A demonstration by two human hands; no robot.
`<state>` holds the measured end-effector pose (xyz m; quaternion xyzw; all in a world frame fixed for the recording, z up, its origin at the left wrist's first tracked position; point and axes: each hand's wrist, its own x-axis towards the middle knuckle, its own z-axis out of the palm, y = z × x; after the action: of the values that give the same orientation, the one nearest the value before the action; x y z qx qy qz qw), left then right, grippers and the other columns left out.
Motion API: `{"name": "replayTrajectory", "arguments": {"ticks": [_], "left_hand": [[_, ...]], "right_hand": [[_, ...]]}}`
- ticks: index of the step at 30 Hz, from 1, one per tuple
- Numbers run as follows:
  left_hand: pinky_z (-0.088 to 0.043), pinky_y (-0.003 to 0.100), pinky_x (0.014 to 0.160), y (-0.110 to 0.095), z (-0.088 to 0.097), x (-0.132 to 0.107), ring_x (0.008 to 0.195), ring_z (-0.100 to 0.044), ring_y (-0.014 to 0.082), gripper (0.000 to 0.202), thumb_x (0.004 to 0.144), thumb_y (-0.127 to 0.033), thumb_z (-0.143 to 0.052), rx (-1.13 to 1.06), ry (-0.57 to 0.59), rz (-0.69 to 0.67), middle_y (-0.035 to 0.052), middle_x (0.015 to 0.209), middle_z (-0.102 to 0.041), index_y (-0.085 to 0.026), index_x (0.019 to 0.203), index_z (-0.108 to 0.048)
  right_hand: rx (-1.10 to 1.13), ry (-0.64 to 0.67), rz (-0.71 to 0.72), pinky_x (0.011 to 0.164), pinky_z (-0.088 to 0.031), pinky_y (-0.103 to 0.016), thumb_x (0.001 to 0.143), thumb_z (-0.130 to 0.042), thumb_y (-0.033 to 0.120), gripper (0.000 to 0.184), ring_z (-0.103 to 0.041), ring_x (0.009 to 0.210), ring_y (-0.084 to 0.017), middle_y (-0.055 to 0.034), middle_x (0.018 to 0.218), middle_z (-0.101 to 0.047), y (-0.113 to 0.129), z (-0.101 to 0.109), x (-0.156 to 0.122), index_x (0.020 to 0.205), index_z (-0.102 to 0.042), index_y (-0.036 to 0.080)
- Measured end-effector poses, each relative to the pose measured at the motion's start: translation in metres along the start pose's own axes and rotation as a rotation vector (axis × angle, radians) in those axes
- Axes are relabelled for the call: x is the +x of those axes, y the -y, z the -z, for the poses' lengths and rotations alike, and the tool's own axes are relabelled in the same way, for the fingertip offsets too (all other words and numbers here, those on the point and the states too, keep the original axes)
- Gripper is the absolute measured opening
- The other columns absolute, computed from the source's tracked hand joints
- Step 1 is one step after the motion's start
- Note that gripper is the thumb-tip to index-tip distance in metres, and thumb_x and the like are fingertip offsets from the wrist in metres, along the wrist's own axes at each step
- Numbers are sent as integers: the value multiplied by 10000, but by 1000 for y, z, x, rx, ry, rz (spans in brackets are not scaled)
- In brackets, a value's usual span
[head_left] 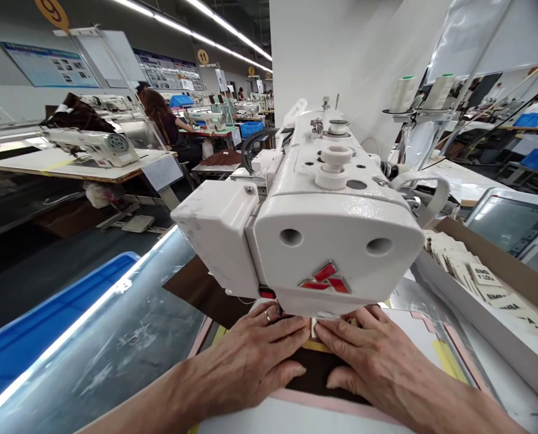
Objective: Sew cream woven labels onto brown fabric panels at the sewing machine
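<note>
A white sewing machine head (323, 229) with a red emblem fills the centre. Just below it my left hand (255, 355), wearing a ring, lies flat with fingers stretched out on dark brown fabric (314, 374). My right hand (368, 355) lies flat beside it, fingertips meeting the left hand's at a small pale label (313, 328) under the machine head. Both hands press the fabric onto the table; the needle area is hidden by the machine. More brown fabric (196, 289) extends behind to the left.
A cardboard box of printed labels (472, 271) stands at the right, beside a tablet screen (513, 223). A blue bin (47, 319) sits below left. Thread cones (405, 93) stand behind the machine. A seated person (164, 120) works at a far station.
</note>
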<state>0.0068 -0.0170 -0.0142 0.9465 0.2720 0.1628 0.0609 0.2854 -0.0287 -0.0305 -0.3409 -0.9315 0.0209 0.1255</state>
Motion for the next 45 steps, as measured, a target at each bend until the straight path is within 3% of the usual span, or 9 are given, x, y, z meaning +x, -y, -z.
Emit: {"name": "replayTrajectory", "arguments": {"ticks": [8, 17, 26, 31, 35, 40, 45], "left_hand": [[-467, 328, 1117, 1, -2, -2, 1268, -645, 222, 379, 1078, -370, -575, -16, 0, 3, 55, 1401, -683, -195, 1412, -612], [-426, 430, 1160, 0, -1, -1, 1217, -674, 266, 361, 1065, -334, -582, -19, 42, 18, 39, 1415, -673, -201, 1399, -614], [-334, 366, 1222, -3, 3, 2, 1316, -612, 232, 351, 1057, -312, -603, -51, 58, 18, 10, 1451, -649, -206, 1392, -599], [-347, 372, 1211, -5, 4, 3, 1291, -628, 226, 316, 1084, -289, -534, -48, 51, 15, 25, 1423, -669, -200, 1380, -598], [-352, 409, 1218, -3, 3, 3, 1253, -658, 230, 323, 1098, -276, -493, -41, 26, 29, 49, 1399, -685, -195, 1394, -595], [-427, 425, 1167, 6, -1, 2, 1233, -674, 255, 379, 1075, -293, -555, -46, 58, 56, 58, 1394, -688, -194, 1440, -574], [-474, 429, 1108, 11, 1, 4, 1166, -698, 267, 376, 1067, -281, -556, -68, 104, 109, 76, 1235, -744, -217, 1436, -585]], "right_hand": [[-3, -26, 1, 935, -437, -487, 1061, -518, 583, 561, -584, 1102, -299, -6, 1353, -705, 0, -2, -1, 1491, -564, 225], [-3, -72, 13, 926, -432, -473, 1048, -570, 561, 521, -584, 1083, -273, 36, 1334, -714, -1, -4, -1, 1456, -594, 238], [-43, -118, 40, 926, -410, -457, 1032, -580, 597, 530, -571, 1072, -263, 56, 1359, -707, -1, -2, -2, 1426, -618, 245], [-6, -69, 11, 986, -379, -467, 1034, -600, 563, 514, -584, 1092, -256, 55, 1388, -690, 0, 1, -2, 1459, -582, 275], [30, -39, 4, 1038, -344, -485, 1024, -637, 513, 452, -603, 1096, -264, 31, 1289, -730, -4, 5, 5, 1409, -606, 279], [49, 11, -32, 933, -401, -456, 1025, -631, 475, 270, -621, 971, -262, 5, 1092, -762, -11, 9, 12, 1218, -678, 293], [79, 65, -59, 908, -429, -424, 1058, -570, 396, 177, -629, 968, -253, -1, 962, -750, -18, 7, 17, 1134, -684, 283]]}}
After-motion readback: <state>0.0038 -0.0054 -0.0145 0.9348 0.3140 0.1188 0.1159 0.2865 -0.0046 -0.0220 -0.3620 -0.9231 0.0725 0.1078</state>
